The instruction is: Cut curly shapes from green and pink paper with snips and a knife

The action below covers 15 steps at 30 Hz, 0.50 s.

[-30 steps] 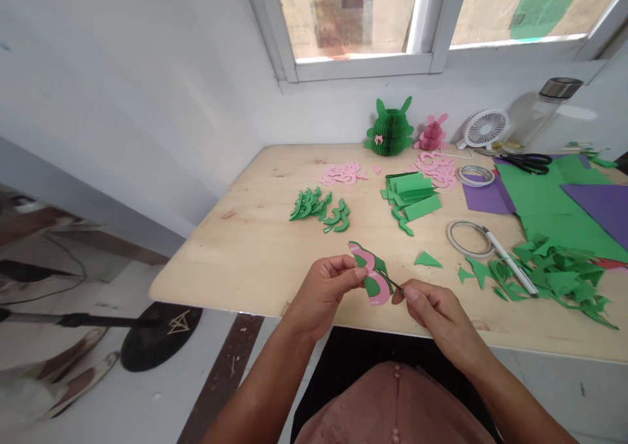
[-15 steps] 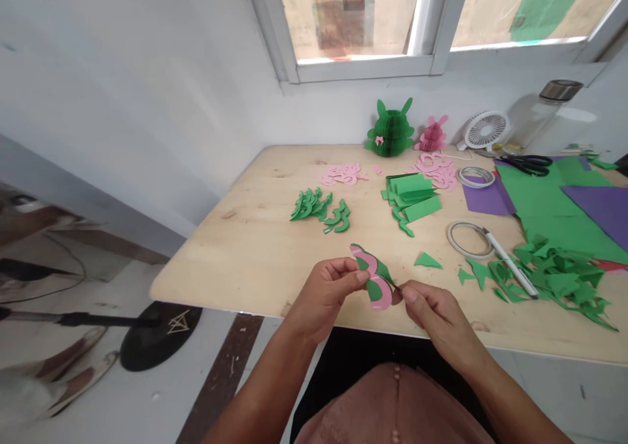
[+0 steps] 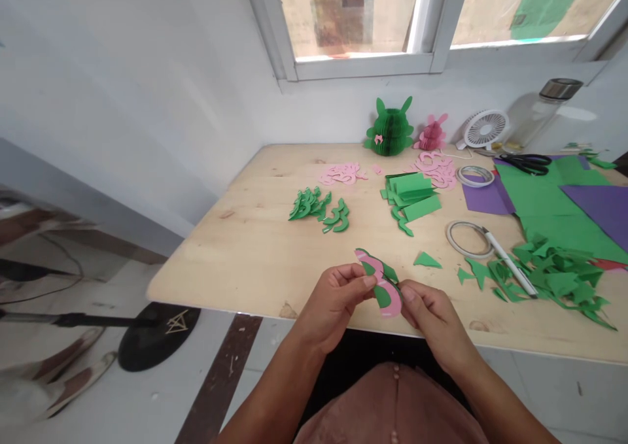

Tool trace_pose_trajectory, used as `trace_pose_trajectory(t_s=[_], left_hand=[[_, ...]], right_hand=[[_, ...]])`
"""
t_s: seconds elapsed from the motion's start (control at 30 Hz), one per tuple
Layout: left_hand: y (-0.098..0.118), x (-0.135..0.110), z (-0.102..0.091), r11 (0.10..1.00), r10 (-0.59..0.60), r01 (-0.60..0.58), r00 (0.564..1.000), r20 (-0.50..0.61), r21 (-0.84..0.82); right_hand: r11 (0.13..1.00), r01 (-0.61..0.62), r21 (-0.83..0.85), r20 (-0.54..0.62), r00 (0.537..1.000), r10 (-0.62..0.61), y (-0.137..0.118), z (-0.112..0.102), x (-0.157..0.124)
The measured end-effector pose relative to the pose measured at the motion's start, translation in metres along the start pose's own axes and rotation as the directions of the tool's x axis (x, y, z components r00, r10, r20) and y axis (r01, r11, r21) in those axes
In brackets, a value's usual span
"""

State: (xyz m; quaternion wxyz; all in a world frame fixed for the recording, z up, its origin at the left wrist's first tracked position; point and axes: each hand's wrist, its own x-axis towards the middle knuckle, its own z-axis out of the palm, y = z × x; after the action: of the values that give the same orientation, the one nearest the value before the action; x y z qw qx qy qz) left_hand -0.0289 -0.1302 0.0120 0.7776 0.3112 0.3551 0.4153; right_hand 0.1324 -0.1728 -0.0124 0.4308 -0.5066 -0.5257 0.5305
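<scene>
- Head view: the left hand (image 3: 331, 303) pinches green paper (image 3: 379, 296) with a pink scalloped shape (image 3: 391, 301) against it, over the near edge of the table (image 3: 216, 261).
- Right hand (image 3: 432, 305) closed on a thin dark tool (image 3: 399, 288), mostly hidden; this cut looks partway.
- Seemingly done: green scalloped pieces (image 3: 307, 204) piled left, scraps (image 3: 564, 271) heaped right.
- Apparently left: straight-edged folded green strips (image 3: 415, 192) beyond.

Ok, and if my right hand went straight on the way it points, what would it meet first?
Likely the paper in your left hand, just ahead of the right fingers; I can't tell whether they touch.
</scene>
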Motion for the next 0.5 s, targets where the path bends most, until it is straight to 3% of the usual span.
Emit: trace_pose_trajectory(t_s=[0.23,0.5], left_hand=[[-0.002,0.000,0.002,0.999,0.009,-0.008,1.000,-0.023,0.038],[0.013,0.003,-0.013,0.962,0.064,-0.047,0.997,-0.054,0.268]], right_hand=[[0.985,-0.056,0.166,0.014,0.998,0.054,0.008,0.001,0.000],[0.993,-0.119,-0.025,0.083,0.989,0.121,0.015,-0.024,-0.011]])
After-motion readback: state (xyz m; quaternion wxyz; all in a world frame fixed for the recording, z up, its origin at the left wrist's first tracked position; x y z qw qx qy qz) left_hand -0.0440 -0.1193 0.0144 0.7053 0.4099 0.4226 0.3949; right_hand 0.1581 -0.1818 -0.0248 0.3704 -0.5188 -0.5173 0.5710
